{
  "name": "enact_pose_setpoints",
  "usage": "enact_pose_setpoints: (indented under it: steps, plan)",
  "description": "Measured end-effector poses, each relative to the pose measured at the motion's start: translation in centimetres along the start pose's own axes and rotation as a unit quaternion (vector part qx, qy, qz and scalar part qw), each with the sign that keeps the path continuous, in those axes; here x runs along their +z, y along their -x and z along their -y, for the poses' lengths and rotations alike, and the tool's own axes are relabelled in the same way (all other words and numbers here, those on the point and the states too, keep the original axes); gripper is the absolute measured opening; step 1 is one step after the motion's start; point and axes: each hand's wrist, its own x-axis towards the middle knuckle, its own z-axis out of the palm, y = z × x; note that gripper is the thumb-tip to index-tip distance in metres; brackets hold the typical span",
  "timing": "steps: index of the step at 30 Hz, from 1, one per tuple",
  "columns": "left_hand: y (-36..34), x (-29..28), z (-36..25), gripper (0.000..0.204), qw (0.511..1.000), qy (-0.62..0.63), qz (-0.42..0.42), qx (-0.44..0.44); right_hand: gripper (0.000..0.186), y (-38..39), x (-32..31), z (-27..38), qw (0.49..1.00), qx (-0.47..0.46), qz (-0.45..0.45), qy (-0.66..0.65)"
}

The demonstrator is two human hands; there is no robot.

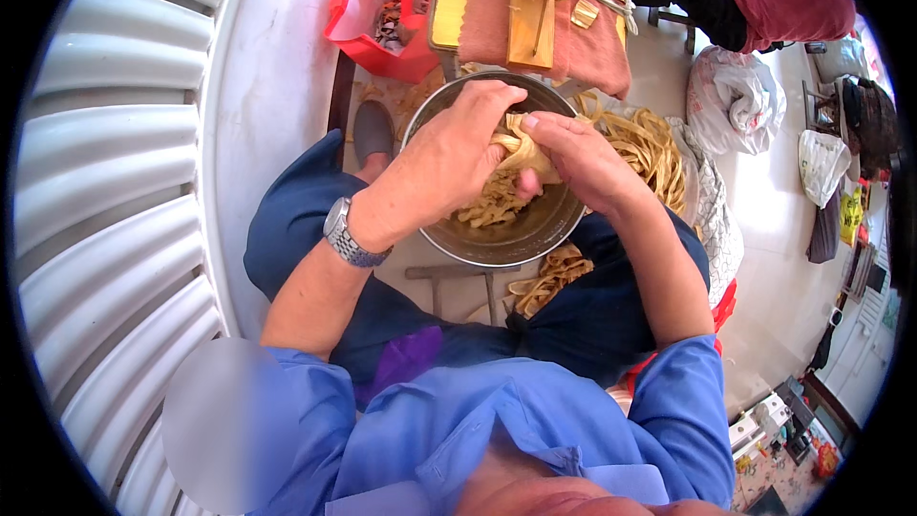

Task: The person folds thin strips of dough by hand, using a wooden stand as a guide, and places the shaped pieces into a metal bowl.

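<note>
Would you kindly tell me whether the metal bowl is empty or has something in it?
Not empty: yellowish strips lie in the metal bowl, with its bare metal showing beside them.

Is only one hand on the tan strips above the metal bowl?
No, the left hand and the right hand both grip the tan strips above the metal bowl.

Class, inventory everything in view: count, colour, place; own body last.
Metal bowl: 1, silver, centre
Strips: uncounted, yellow, in hands and bowl
Strip heap: 1, yellow-brown, right of bowl
Wooden fixture: 1, brown, top centre
Cloth: 1, reddish, under fixture
Tote bag: 1, red, beside fixture
Plastic bags: 2+, white, right
Radiator: 1, white, left
Other person: 1, red top, upper right
Clutter: unclear, lower right
Wristwatch: 1, silver, left wrist
Left hand, right hand: 2, bare, on strips
</note>
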Motion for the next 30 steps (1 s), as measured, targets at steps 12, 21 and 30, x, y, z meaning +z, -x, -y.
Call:
enact_pose_setpoints:
  steps: [12, 21, 30]
  plan:
    - [-0.8, -0.8, -0.1, 0.023, 0.94, 0.211, 0.104, -0.248, 0.037, 0.3, -0.1, 1.2, 0.89, -0.222, -0.102, 0.385]
    - [-0.6, -1.1, -0.8, 0.025, 0.803, 0.508, 0.091, -0.297, 0.025, 1.4, -0.7, 1.1, 0.89, -0.265, -0.095, 0.358]
    - [-1.0, -0.3, 0.3, 0.024, 0.913, 0.302, 0.027, -0.273, 0.026, 0.3, -1.1, -0.9, 0.99, -0.134, 0.002, 0.049]
